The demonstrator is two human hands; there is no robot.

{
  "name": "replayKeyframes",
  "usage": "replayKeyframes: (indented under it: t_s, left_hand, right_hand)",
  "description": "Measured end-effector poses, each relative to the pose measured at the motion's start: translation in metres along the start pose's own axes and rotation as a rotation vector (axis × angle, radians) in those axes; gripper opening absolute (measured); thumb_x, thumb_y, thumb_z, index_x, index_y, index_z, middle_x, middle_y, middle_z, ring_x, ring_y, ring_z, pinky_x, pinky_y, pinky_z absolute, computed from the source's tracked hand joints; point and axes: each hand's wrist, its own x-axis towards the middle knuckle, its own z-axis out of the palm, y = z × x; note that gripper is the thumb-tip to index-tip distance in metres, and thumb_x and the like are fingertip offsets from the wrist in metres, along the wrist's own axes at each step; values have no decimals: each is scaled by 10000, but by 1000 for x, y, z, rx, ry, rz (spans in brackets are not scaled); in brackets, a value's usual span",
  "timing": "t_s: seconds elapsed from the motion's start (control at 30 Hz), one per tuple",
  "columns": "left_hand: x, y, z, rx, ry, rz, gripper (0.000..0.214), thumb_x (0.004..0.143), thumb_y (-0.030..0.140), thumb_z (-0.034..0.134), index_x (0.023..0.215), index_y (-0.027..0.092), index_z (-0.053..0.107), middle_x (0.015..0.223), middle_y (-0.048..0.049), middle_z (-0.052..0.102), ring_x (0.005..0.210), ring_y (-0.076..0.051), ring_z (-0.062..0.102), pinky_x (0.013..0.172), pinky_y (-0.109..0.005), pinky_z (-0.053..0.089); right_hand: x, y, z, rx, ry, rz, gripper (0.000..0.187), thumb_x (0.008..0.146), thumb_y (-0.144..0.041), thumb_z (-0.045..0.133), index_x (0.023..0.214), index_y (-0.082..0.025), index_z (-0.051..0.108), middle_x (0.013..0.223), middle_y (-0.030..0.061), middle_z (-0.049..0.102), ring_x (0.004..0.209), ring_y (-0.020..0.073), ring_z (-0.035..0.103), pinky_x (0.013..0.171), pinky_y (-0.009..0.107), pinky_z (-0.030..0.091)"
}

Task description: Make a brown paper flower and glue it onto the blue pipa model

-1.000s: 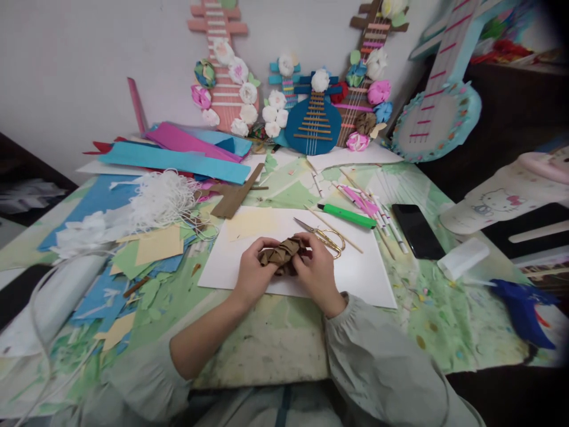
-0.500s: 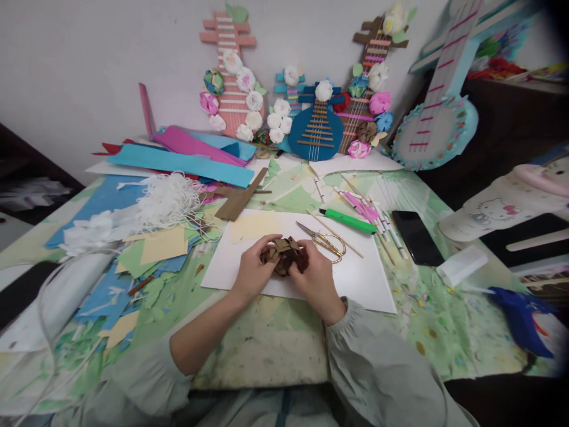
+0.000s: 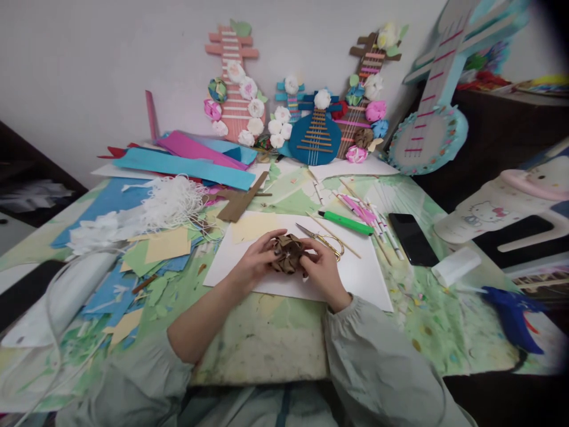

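Observation:
A brown paper flower (image 3: 288, 254) with folded, layered petals is held between my two hands, just above a white sheet (image 3: 355, 281). My left hand (image 3: 256, 256) grips its left side, with the thumb across the front. On the other side, my right hand (image 3: 320, 268) pinches the flower's right edge between thumb and fingers. Gold-handled scissors (image 3: 331, 245) lie on the sheet right behind my right hand. A pale yellow paper piece (image 3: 254, 226) rests on the sheet beyond my left hand.
A green utility knife (image 3: 347, 223), a thin stick and a black phone (image 3: 412, 239) lie to the right. A blue glue gun (image 3: 515, 317) and a large cup (image 3: 484, 207) are farther right. White string (image 3: 173, 201) and paper scraps crowd the left. Flower-decorated paper instruments (image 3: 315, 135) lean on the wall.
The flower has been turned so its folded centre now faces me. My left thumb has moved onto its front, and my right fingers have shifted along its right edge. The view has shifted slightly.

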Motion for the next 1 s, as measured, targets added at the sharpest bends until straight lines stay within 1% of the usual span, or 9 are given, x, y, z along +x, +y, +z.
replayKeyframes:
  t_s: [0.13,0.3,0.4,0.5,0.57,0.63,0.7,0.87,1.0]
  left_hand:
    - [0,5,-7,-236,-83,-191,569,811,550,512,1266,209,537,1190,-147,626,1042,-306,624,857,-469,504]
    - [-1,-2,-6,-334,-119,-399,400,817,389,578,1160,186,601,1083,-140,692,981,-327,662,896,-576,463]
    - [-3,-6,1,-397,-82,-308,379,822,273,576,1195,202,577,1118,-114,683,1077,-311,628,959,-558,439]
    - [-5,-6,10,-446,-65,-171,496,823,225,581,1300,309,479,1261,-69,609,1139,-288,593,967,-556,437]
    - [-5,-6,15,-489,-57,-115,497,842,357,580,1322,350,451,1329,-61,556,1148,-294,582,943,-561,451]
    - [-5,-5,19,-553,-17,-107,527,833,556,526,1299,312,491,1326,-86,555,1144,-312,575,916,-556,469]
    - [-3,-6,23,-606,43,-148,564,829,626,473,1252,260,542,1275,-108,590,1126,-310,580,901,-528,485]
    - [-1,-12,32,-596,198,-187,310,903,326,480,1171,232,605,1211,-47,632,1026,-186,622,880,-336,511]
    - [-4,-15,34,-430,216,-107,347,850,207,552,1192,245,592,1173,-30,643,929,-147,639,779,-243,519]
  right_hand:
    - [1,-6,-5,-27,-16,-66,395,635,-141,471,950,-200,702,908,40,688,713,161,625,586,269,522]
    - [-1,-14,-5,36,-49,-62,329,753,-256,569,1063,-211,670,950,48,699,711,155,617,650,297,521]
    - [-2,-12,-3,179,31,-64,288,851,-369,528,1049,-215,669,1037,64,695,951,200,633,809,344,514]
    - [-5,-8,4,256,131,-60,315,905,-389,463,1071,-217,668,1151,70,665,1108,217,584,919,383,476]
    - [-8,-7,11,304,158,-36,329,923,-377,437,1101,-216,662,1195,65,650,1147,212,567,983,396,442]
    - [-12,-8,19,351,157,-18,338,936,-357,415,1122,-218,660,1208,54,649,1150,201,571,1025,396,416]
    - [-15,-9,26,400,154,-9,340,940,-342,408,1118,-215,668,1206,49,653,1138,197,583,1036,392,413]
    - [-19,-10,33,439,158,-25,330,925,-359,455,1103,-190,677,1246,64,629,1192,218,546,1062,417,392]
    - [-23,-8,35,399,143,-53,333,929,-368,470,1160,-207,648,1310,66,582,1247,218,495,1101,436,339]
